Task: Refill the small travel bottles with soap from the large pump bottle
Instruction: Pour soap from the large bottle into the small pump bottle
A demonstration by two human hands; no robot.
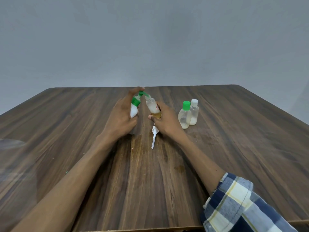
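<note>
My left hand (121, 114) grips a white pump bottle (134, 111) with a green pump head (139, 96), one finger lying over the pump top. The green nozzle points into the open neck of a small clear travel bottle (152, 106), which holds some amber liquid at its bottom. My right hand (164, 120) holds that small bottle, tilted toward the pump. A white spray-pump insert (153, 137) lies on the table just below my right hand.
Two more small clear bottles stand to the right: one with a green cap (184, 117) and one with a white cap (194, 113), each holding a little whitish liquid. The wooden table (150, 173) shows a wet smear near its middle. A grey wall is behind.
</note>
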